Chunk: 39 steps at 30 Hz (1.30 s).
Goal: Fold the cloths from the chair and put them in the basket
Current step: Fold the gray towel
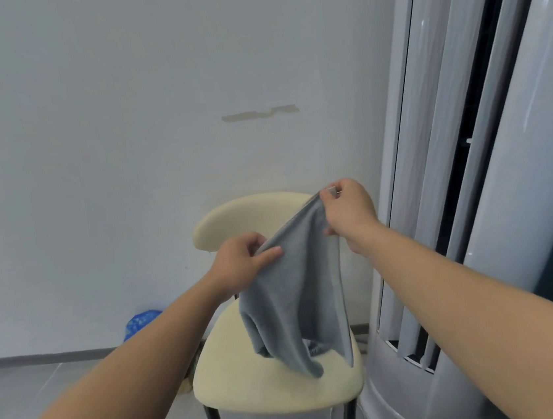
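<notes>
We find the cloth (295,293) hanging above the chair (271,385) seat. Its top edge is stretched on a slant, low at the left and high at the right. The rest droops, and we cannot tell whether the lowest tip touches the seat. The left hand (243,264) pinches the lower end of that edge and the right hand (350,214) pinches the upper corner, the fingers (269,253) of both closed on fabric. In our judgement the fold turns on levelling that edge.

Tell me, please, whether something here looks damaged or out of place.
On the wall, above the chair, a long strip of paint looks peeled off, showing a browner layer. A blue crumpled thing lies on the floor by the wall.
</notes>
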Motion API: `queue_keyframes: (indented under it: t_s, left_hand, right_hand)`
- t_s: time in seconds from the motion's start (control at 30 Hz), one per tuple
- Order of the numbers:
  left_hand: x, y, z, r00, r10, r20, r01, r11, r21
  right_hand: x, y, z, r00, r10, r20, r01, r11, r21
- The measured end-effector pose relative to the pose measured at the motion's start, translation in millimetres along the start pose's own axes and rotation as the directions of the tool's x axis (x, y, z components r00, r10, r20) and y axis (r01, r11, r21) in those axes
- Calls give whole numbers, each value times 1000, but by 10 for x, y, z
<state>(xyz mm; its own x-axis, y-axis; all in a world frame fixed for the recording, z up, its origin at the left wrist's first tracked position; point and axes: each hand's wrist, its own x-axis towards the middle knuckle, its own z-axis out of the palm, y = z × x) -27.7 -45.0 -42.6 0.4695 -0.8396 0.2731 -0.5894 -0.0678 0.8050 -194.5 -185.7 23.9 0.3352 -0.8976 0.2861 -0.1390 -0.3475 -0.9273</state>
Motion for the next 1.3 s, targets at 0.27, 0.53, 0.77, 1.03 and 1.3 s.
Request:
queue_keyframes:
  t_s: [0.27, 0.53, 0.77, 1.03, 1.3]
  left_hand:
    - [51, 37, -177, 990, -114, -84, 98, 979, -181]
    - [182, 455, -175, 994, 21, -109, -46, 972, -230]
    - [80, 418, -160, 999, 2, -45, -17, 940, -341]
    - [54, 115, -237, 983, -2, 184, 20, 995, -99]
    - [-33, -70, -405, 991, -128, 43, 131, 990, -58]
  right_hand:
    - [-22, 151, -297, 999, -39, 12, 41, 945, -325]
    - [-375, 111, -8, 782, 77, 619, 161, 934, -320]
    - [-333, 54, 95, 826, 68, 559, 91, 964, -252]
    - [-135, -60, -26, 988, -48, 144, 111, 879, -464]
    - [66, 284, -236, 995, 76, -70, -101, 857, -505]
